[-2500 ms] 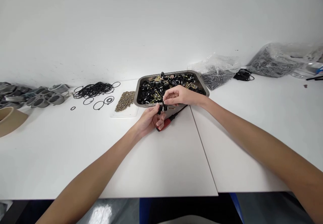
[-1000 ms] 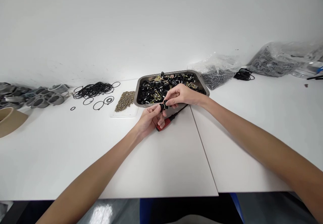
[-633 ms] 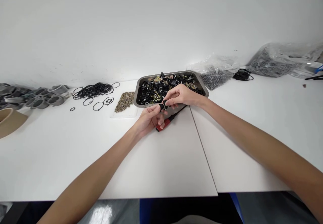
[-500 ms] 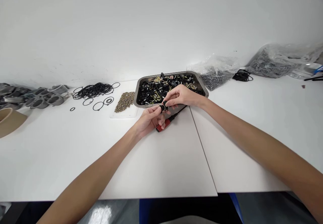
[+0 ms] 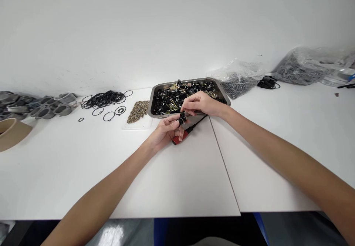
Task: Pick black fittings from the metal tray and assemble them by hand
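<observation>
Between the thumb and fingers of my left hand [image 5: 166,128] is a small black cylindrical part [image 5: 181,119] with a lighter band. My right hand [image 5: 197,103] is at the upper end of this part, fingers pinched close together. Whether those fingertips hold something small is too fine to make out. A screwdriver [image 5: 179,138] with a red handle and dark shaft shows below, against the lower fingers of my left hand; I cannot tell if they grip it. Just behind both hands stands a metal tray [image 5: 151,111] heaped with black and brass-coloured parts.
Small brass pieces [image 5: 138,111] lie on a white plate left of the tray. Farther left are black rubber rings [image 5: 104,100], grey fittings [image 5: 46,109] and a tan ring [image 5: 13,133]. Plastic bags [image 5: 235,83] of small parts and a black bundle [image 5: 268,82] stand along the wall.
My right fingers have drawn slightly up and back from the black part, uncovering more of it. The part is tilted a little differently in my left hand.
</observation>
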Demonstrator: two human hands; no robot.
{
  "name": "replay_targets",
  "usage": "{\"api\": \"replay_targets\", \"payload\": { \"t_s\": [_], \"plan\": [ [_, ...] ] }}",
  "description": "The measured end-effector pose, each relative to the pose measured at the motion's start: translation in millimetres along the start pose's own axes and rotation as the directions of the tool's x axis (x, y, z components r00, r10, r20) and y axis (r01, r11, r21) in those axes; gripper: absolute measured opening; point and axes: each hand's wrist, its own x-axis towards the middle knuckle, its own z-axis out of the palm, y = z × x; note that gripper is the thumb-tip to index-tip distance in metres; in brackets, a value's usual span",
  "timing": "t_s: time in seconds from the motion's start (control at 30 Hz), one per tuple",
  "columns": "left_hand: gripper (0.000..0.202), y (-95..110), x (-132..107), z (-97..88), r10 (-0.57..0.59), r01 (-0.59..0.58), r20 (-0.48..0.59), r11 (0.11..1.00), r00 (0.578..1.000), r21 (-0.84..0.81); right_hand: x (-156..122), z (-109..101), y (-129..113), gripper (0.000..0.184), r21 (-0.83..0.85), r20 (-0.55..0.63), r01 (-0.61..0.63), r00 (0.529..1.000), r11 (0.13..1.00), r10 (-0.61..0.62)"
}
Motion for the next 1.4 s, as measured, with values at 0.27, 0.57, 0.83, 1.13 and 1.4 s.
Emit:
{"api": "replay_targets", "payload": {
  "t_s": [0.27, 0.57, 0.83, 1.13, 1.4],
  "plan": [
    [0.056, -0.2, 0.7, -0.1, -0.007, 0.008, -0.008, 0.999, 1.000, 0.044, 1.5, 2.2, 3.4, 0.038, 0.077, -0.035, -0.010, 0.999, 0.997, 0.012],
    [0.058, 3.4, 0.4, 3.2, -0.059, 0.060, -0.034, 0.998, 0.998, 0.033, 2.3, 3.8, 0.4, 0.037, 0.027, -0.069, -0.045, 0.997, 0.999, 0.047],
    [0.057, 3.0, 1.4, 2.3, -0.060, 0.061, -0.044, 0.998, 0.997, 0.020, 1.6, 3.5, 0.5, 0.036, -0.005, -0.072, -0.063, 0.995, 0.998, 0.062],
    [0.056, 3.1, 0.8, 1.7, -0.057, 0.058, -0.013, 0.998, 0.998, 0.033, 2.5, 2.7, 2.7, 0.033, -0.010, -0.066, -0.045, 0.997, 0.999, 0.044],
    [0.055, 2.7, 0.7, 1.8, -0.044, 0.044, -0.011, 0.998, 0.999, 0.039, 2.0, 3.2, 1.6, 0.032, -0.007, -0.073, -0.065, 0.995, 0.998, 0.064]
  ]
}}
